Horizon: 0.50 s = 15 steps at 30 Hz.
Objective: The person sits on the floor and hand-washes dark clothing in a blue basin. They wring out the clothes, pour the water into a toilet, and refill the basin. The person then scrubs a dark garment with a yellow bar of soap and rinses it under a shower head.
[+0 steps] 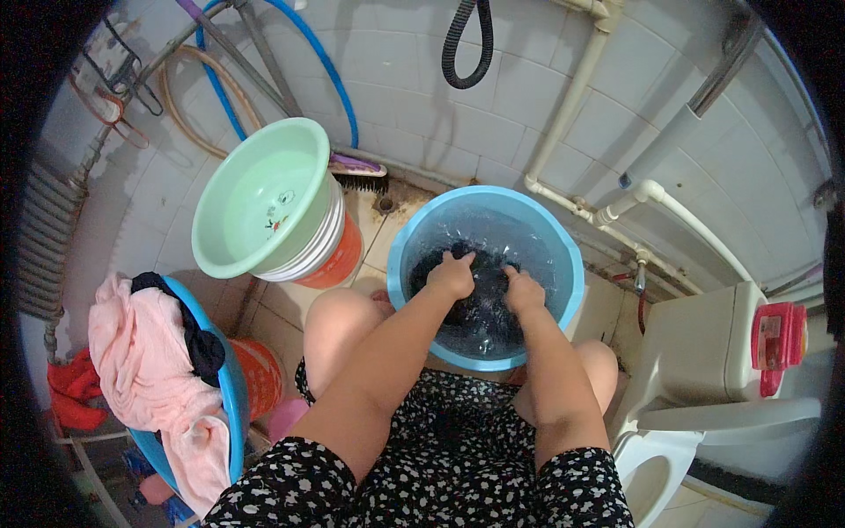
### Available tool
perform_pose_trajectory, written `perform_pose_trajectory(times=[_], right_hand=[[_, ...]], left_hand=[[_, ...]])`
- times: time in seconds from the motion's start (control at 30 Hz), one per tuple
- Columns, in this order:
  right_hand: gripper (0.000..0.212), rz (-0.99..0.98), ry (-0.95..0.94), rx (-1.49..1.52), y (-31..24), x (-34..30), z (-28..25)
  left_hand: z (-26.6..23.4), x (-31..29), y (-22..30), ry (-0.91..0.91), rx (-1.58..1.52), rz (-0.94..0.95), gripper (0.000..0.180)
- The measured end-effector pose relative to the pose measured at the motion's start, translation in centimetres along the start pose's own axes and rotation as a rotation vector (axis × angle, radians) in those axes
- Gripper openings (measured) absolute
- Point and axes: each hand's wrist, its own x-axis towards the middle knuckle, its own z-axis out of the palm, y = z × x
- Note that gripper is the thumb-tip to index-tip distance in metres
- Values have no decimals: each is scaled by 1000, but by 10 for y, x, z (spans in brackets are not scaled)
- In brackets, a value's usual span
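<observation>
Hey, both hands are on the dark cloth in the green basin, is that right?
Not quite: the basin is wrong. In the head view, the left hand and right hand are on the dark cloth in the blue basin, not the green basin.

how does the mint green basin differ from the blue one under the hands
The green basin sits on a white and orange bucket; the blue basin stands to its right. No cloth shows in the green basin; the blue basin holds dark cloth in water, with left hand and right hand reaching in. Both are round.
</observation>
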Motion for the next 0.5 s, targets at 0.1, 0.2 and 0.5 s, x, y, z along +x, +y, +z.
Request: perform_pose_trajectory(times=[0.1,0.2,0.5], right_hand=[[44,-15,180,256,-8,-11,-29],[36,-344,344,462,-33,-33,-61],[30,-887,263,656,-70,-113,-109]], left_hand=[[8,15,2,41,-159,34,70],[6,25,1,92,-663,12,77],[-30,13,15,-30,-1419,263,73]])
